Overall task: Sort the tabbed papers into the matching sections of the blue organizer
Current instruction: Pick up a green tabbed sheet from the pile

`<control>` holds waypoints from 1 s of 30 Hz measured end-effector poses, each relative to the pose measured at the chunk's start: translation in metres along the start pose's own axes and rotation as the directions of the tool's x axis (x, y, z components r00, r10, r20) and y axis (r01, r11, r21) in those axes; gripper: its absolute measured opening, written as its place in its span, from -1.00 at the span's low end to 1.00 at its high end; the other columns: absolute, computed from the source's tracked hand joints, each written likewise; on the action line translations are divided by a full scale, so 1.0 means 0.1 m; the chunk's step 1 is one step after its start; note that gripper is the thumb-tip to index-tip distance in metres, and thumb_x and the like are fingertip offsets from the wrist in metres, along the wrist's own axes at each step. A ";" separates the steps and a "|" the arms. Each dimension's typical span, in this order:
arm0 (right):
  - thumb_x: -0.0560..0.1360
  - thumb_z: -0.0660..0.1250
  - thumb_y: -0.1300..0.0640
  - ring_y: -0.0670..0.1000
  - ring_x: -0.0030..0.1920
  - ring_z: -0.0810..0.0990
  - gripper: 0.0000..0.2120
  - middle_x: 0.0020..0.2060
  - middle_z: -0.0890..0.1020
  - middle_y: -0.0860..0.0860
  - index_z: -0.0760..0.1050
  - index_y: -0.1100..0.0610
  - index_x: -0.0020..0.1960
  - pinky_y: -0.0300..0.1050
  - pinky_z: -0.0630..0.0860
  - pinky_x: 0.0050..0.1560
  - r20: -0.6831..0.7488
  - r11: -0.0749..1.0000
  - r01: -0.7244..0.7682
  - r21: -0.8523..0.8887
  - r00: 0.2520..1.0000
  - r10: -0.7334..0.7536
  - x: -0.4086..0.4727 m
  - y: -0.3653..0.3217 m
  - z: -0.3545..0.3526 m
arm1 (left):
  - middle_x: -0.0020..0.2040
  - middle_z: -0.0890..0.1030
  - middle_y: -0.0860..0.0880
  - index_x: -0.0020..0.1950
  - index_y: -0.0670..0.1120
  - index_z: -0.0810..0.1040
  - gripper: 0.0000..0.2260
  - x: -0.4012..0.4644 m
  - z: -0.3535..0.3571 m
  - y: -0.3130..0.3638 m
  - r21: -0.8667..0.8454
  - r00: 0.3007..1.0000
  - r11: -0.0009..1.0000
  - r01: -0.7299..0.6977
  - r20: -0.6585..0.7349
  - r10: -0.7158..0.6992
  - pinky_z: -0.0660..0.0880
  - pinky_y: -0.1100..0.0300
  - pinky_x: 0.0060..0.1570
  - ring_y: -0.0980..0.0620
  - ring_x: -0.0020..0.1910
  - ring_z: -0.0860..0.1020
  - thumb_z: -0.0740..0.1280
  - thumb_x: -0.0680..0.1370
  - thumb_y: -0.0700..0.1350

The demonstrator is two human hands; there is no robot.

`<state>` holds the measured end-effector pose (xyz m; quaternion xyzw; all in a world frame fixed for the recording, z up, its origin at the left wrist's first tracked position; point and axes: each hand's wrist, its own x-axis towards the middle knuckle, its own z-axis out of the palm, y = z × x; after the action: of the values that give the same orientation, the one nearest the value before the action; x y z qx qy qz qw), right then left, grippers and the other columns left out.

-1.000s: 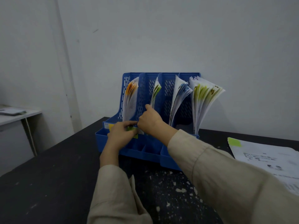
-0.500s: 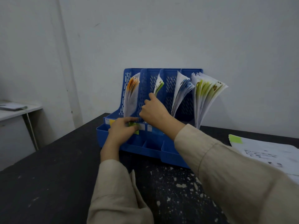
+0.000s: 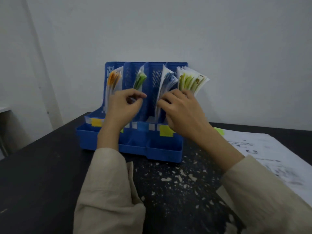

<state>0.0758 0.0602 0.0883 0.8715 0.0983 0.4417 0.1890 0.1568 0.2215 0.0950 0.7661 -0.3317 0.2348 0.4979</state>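
**Both hands at the blue organizer's paper sections**

Blue organizer (image 3: 162,149) stands on black table (image 3: 42,183) against the wall, four upright sections holding orange-tabbed papers (image 3: 114,81), green-tabbed papers (image 3: 140,81), blue-tabbed papers (image 3: 167,81) and yellow-green-tabbed papers (image 3: 190,81). Left hand (image 3: 123,107) is in front of the second section, fingers curled with thumb against fingertips; what it pinches is too blurred to tell. Right hand (image 3: 184,112) has fingers spread, resting on the yellow-green-tabbed papers. Loose printed sheets (image 3: 263,149) lie flat at right.

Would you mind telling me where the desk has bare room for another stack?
The black desk is bare left of the blue organizer and the left sleeve. Right of the organizer, loose papers crowd it.
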 end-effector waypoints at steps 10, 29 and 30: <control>0.48 0.20 0.24 0.11 0.03 0.54 -0.74 0.05 0.59 0.07 0.57 0.11 0.11 -0.07 0.45 -0.01 0.229 0.667 -0.737 0.113 0.672 0.704 -0.79 1.16 -0.46 | -0.29 0.58 0.10 -0.07 -0.01 0.65 -0.87 -0.11 0.76 0.65 -0.073 0.857 0.979 -0.191 0.473 0.203 0.38 0.49 -0.35 0.27 -0.37 0.49 0.33 0.53 -0.21; 0.41 0.49 0.10 0.11 -0.16 0.60 -0.44 -0.10 0.58 0.20 0.36 0.30 0.28 0.04 0.54 0.07 0.610 -0.160 -0.946 -0.283 -0.306 0.731 -2.07 1.87 -0.35 | 0.52 0.18 0.09 0.45 0.18 0.29 -0.54 -0.62 1.70 0.70 0.176 0.169 0.929 -0.326 0.978 -0.126 0.02 0.05 0.45 0.03 0.50 0.13 0.18 0.55 0.22; 0.38 0.50 0.06 0.16 0.02 0.58 -0.39 0.05 0.57 0.20 0.35 0.26 0.31 0.06 0.50 0.12 0.601 -0.118 -0.942 -0.314 -0.294 0.743 -2.07 1.87 -0.33 | 0.53 0.16 0.08 0.45 0.18 0.29 -0.52 -0.62 1.70 0.70 0.180 0.167 0.926 -0.331 0.977 -0.131 0.02 0.04 0.46 0.03 0.50 0.11 0.18 0.55 0.23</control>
<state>-0.0725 -0.1718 0.0318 0.7481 -0.5785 0.0886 -0.3129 0.0685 0.0622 0.0272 0.7867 -0.5752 -0.2242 0.0033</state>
